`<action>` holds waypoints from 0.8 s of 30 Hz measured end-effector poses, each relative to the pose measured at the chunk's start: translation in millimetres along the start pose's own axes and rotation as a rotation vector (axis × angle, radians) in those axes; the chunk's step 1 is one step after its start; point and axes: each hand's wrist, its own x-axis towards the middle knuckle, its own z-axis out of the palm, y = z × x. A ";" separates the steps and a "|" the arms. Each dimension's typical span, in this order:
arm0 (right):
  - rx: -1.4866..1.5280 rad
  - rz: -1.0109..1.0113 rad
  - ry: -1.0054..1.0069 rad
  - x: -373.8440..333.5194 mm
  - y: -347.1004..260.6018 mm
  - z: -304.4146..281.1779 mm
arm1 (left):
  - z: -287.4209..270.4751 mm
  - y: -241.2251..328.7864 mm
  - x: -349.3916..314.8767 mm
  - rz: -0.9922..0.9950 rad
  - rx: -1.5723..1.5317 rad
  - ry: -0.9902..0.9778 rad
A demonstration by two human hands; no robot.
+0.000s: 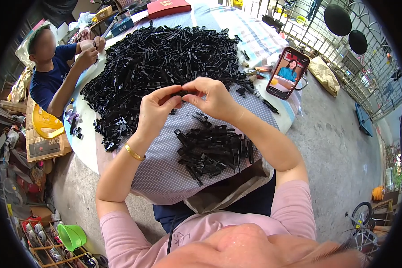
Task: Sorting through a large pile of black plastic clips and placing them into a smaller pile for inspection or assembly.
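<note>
Over the near side of the big heap, my left hand [155, 109] and my right hand [213, 99] meet with fingertips pinched on a small black plastic part [182, 93]. The fingers cover most of it, so its full shape is hidden. The heap of black plastic parts [165, 56], long and narrow like clips, spreads across the far half of the table. Below my hands, a smaller pile of black clip-like parts [216, 149] lies on the dotted tablecloth [158, 172]. A few loose pieces [202, 118] sit between that pile and my right wrist.
A phone [288, 73] showing a person stands at the right of the table, with pliers-like tools [258, 71] beside it. Across to the left, a person in dark blue [53, 82] handles something small. An open brown bag [230, 190] hangs at my lap. A red box [169, 8] lies at the back.
</note>
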 end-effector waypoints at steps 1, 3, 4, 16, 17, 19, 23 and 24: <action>-0.001 0.000 0.000 0.0 2.8 -0.3 | -0.4 -1.0 0.9 0.030 -0.007 0.001; 0.216 0.097 -0.063 -0.3 11.0 -1.9 | 3.9 1.4 -1.0 0.067 0.013 0.015; 0.243 0.171 -0.127 -0.6 7.8 -6.1 | 5.9 2.1 -2.1 0.103 0.035 0.032; 0.154 -0.015 -0.038 1.9 1.9 -17.1 | 1.2 13.8 -3.7 0.226 0.079 -0.062; 0.207 0.005 -0.035 1.7 0.6 -16.6 | 0.1 14.1 -3.2 0.215 0.076 -0.067; 0.185 0.023 0.031 -0.4 -4.0 -11.3 | -1.3 14.0 -2.7 0.205 0.073 -0.072; 0.111 0.040 0.105 -0.6 -2.5 -9.2 | -0.7 9.3 -3.4 0.099 -0.058 -0.067; 0.048 0.035 0.071 -1.1 -2.3 -10.5 | -0.5 8.4 -3.9 0.096 -0.109 -0.060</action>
